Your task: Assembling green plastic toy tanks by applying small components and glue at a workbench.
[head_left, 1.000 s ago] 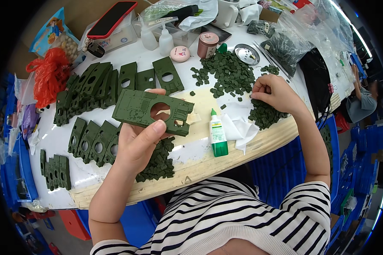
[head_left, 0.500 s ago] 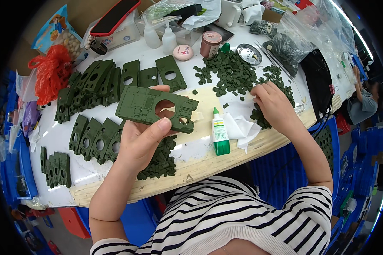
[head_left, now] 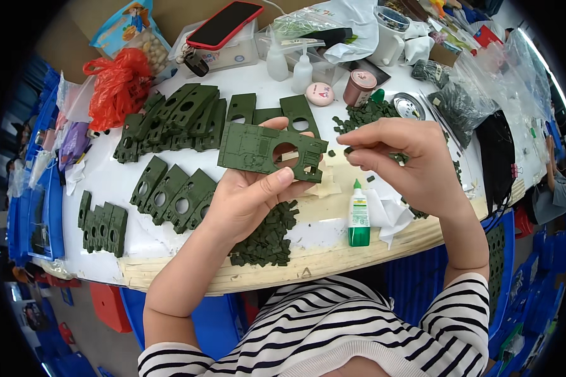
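**While the left hand [head_left: 248,200] holds a big green part [head_left: 245,148], the right hand [head_left: 415,160] pinches a tiny green piece [head_left: 348,151]**

As I look on, the big green part is up in the air over the white surface [head_left: 107,182]. The left hand's fingers are clamped on it, with the thumb on the front near the round hole. The right hand is near the part's right end, but apart from it. Its thumb and pointing finger are squeezed on the tiny piece.

Below the right hand is a glue bottle [head_left: 359,217] with a green bottom, and a white tissue [head_left: 383,212] is just beside it. A heap of small green bits [head_left: 267,239] lies close to the near edge, by the left wrist. More big green parts [head_left: 188,113] are piled up at the back left.
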Action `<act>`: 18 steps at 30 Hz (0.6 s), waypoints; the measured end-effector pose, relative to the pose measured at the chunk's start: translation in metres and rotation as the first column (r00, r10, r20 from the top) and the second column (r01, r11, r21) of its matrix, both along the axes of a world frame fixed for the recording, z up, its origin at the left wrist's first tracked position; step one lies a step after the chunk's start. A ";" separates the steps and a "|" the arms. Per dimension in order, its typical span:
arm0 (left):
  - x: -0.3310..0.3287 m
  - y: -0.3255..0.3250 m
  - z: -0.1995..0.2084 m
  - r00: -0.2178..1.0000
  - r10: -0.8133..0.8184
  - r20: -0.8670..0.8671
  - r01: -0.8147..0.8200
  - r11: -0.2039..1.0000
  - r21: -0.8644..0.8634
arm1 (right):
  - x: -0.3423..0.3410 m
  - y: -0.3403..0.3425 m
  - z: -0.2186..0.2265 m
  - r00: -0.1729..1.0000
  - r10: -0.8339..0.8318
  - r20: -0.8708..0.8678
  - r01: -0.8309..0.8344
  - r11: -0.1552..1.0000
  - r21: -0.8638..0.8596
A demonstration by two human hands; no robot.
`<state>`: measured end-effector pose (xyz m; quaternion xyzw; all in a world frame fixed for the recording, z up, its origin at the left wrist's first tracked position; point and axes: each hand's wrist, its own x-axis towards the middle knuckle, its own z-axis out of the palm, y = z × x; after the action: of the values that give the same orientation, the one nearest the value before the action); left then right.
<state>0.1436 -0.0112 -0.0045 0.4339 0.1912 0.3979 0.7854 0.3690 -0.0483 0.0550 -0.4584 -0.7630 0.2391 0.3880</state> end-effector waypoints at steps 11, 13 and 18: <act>0.002 -0.003 -0.001 0.997 0.043 -0.063 -0.045 0.998 -0.037 | -0.008 0.007 -0.018 0.995 0.082 -0.052 -0.086 0.993 -0.080; 0.002 -0.002 -0.001 0.996 0.033 -0.082 -0.036 0.999 -0.032 | -0.011 0.007 -0.024 0.996 0.085 -0.030 -0.085 0.996 0.017; 0.001 -0.002 -0.003 0.992 0.024 -0.122 -0.026 1.000 -0.011 | -0.014 0.007 -0.027 0.996 0.084 -0.026 -0.084 0.996 0.005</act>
<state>0.1447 -0.0135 -0.0072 0.4498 0.2467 0.3792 0.7700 0.3552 -0.0411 0.0280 -0.4222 -0.7768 0.2598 0.3883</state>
